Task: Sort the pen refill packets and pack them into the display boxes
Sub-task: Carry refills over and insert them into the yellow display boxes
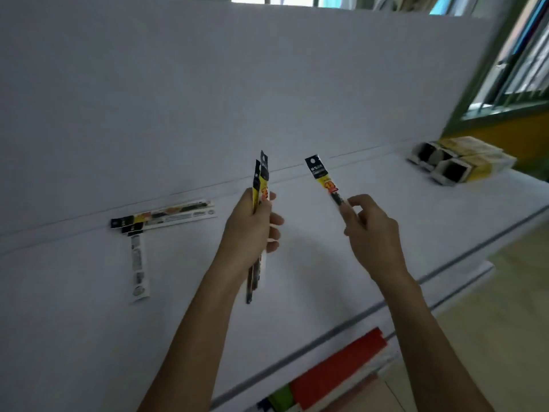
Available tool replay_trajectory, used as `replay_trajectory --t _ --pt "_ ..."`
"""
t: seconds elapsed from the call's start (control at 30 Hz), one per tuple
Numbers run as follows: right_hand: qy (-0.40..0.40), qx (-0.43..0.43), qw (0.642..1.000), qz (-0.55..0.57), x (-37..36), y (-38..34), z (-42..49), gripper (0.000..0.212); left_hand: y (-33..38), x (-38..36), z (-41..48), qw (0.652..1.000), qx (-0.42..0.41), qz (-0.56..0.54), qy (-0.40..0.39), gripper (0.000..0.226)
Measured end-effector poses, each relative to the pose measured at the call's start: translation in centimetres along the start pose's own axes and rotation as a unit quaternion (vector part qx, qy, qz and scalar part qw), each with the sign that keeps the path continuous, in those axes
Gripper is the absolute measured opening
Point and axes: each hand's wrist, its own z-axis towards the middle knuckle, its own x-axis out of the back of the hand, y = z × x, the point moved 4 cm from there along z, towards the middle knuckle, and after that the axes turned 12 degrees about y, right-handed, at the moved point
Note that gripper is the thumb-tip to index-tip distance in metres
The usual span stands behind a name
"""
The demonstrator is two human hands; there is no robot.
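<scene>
My left hand (252,230) grips two pen refill packets (261,176) upright above the white table (89,322); their black and yellow tops stick out above my fingers and their dark lower ends hang below my palm. My right hand (368,233) pinches a single refill packet (322,178) by its lower part, its black header tilted up and to the left. Three more packets (160,217) lie on the table at the left, two along the back wall and one (139,263) pointing toward me. Yellow display boxes (463,160) with open ends sit at the far right.
A white partition wall (237,84) runs along the back of the table. Red and green folders (335,379) lie on a lower ledge by the table's front edge. A window with green frames (517,84) is at the right.
</scene>
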Motion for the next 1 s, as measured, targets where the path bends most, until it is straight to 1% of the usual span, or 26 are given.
replay_trajectory --t 0.1,0.17,0.2,0.23,0.33,0.4,0.5,0.57,0.67,0.73,0.8,0.87,1.0 --pt "0.079 -0.048 0.996 0.008 6.9 4.4 1.8 0.014 0.9 -7.2 -1.5 0.999 -0.016 0.016 -0.048 0.021" --pt "0.116 -0.076 0.990 0.008 11.4 7.6 2.8 0.012 1.5 -12.2 -2.8 0.997 -0.034 0.010 -0.074 0.015" --pt "0.128 -0.086 0.988 0.005 13.5 9.2 3.3 0.012 1.7 -14.7 -3.7 0.996 -0.032 -0.001 -0.087 0.014" --pt "0.138 -0.092 0.986 -0.004 15.7 10.8 3.7 0.010 1.8 -17.4 -4.5 0.994 -0.023 -0.012 -0.104 0.017" --pt "0.176 -0.099 0.979 -0.025 22.4 15.5 4.8 0.003 2.0 -25.8 -7.4 0.982 0.012 -0.046 -0.184 0.023" --pt "0.185 -0.102 0.977 -0.032 26.3 18.2 5.5 0.009 1.9 -30.9 -9.6 0.969 0.023 -0.061 -0.239 0.022" --pt "0.197 -0.115 0.972 -0.048 30.6 21.4 6.6 0.012 1.8 -37.0 -11.7 0.961 0.015 -0.053 -0.270 0.025" --pt "0.202 -0.118 0.971 -0.055 32.5 23.4 7.5 0.013 1.8 -40.3 -12.1 0.963 0.013 -0.044 -0.267 0.026" --pt "0.208 -0.117 0.969 -0.058 34.1 26.7 9.5 0.014 2.0 -44.7 -11.5 0.965 -0.028 -0.004 -0.259 0.029" --pt "0.205 -0.114 0.970 -0.058 34.3 28.8 11.4 0.012 2.0 -47.1 -10.5 0.966 -0.040 0.003 -0.255 0.030" --pt "0.185 -0.110 0.975 -0.057 33.7 31.1 14.3 0.008 1.9 -49.3 -8.9 0.969 -0.029 -0.015 -0.246 0.029" --pt "0.165 -0.102 0.980 -0.052 32.6 33.2 18.0 0.007 1.8 -51.4 -6.5 0.974 0.001 -0.043 -0.223 0.028" --pt "0.118 -0.063 0.990 -0.038 29.8 35.9 27.1 0.012 2.7 -55.3 -0.2 0.986 0.032 -0.095 -0.136 0.025"
